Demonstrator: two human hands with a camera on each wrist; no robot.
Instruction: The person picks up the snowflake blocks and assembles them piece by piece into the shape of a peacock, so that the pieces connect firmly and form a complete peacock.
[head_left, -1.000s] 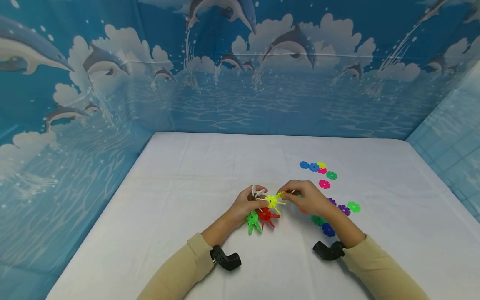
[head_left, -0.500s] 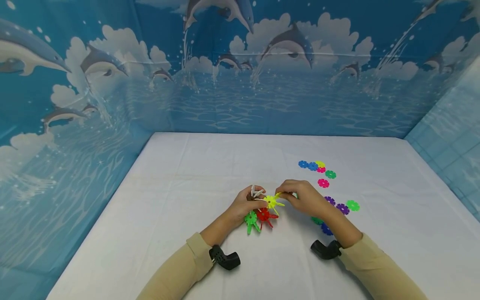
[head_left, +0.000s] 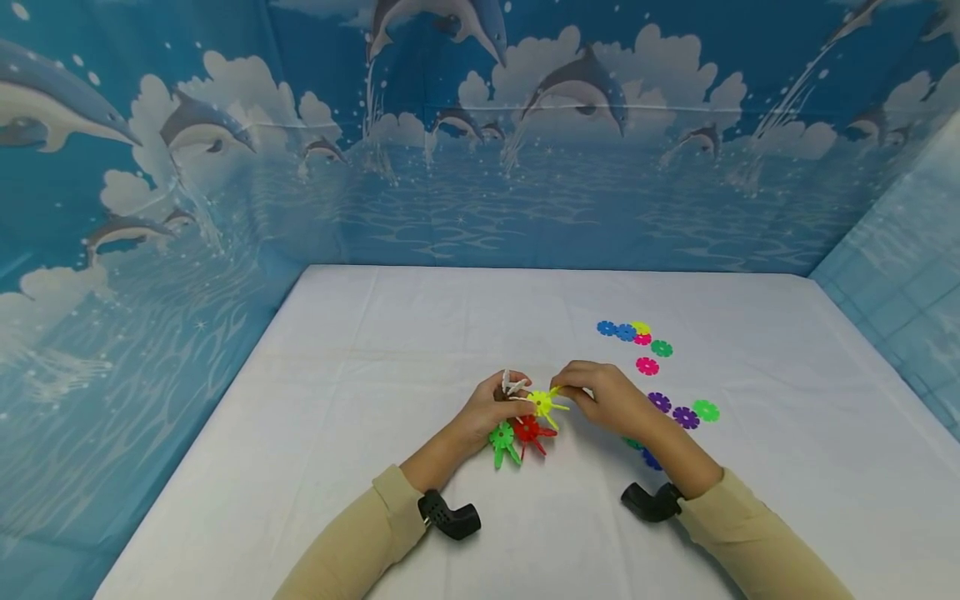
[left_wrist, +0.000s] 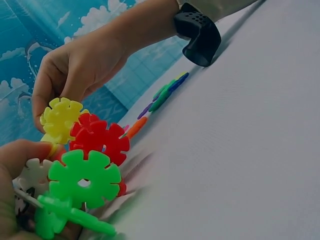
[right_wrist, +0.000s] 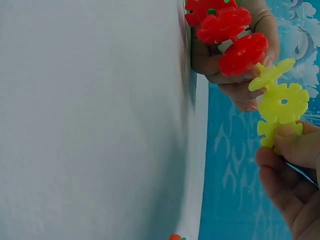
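Observation:
My left hand (head_left: 482, 414) grips a cluster of notched plastic discs joined edge to edge. In it show red discs (head_left: 527, 430), green discs (left_wrist: 85, 180), yellow discs (right_wrist: 283, 102) and a white disc (head_left: 513, 385), with a dark brown one partly covered by the fingers. My right hand (head_left: 606, 392) pinches the outermost yellow disc between thumb and fingers, and in the right wrist view this disc touches another yellow one. How deeply the two slot together I cannot tell. The cluster is held just above the white tablecloth.
Loose discs lie to the right on the white tablecloth (head_left: 360, 400): blue discs (head_left: 617, 331), pink ones (head_left: 647, 366), purple ones (head_left: 686, 417) and green ones (head_left: 706, 410). An orange disc (left_wrist: 136, 127) shows in the left wrist view. A dolphin-print curtain (head_left: 480, 200) stands behind the table.
My right hand has shifted slightly left and still pinches the yellow disc. An orange disc seen beneath it earlier is now hidden in the head view. My left hand has barely moved.

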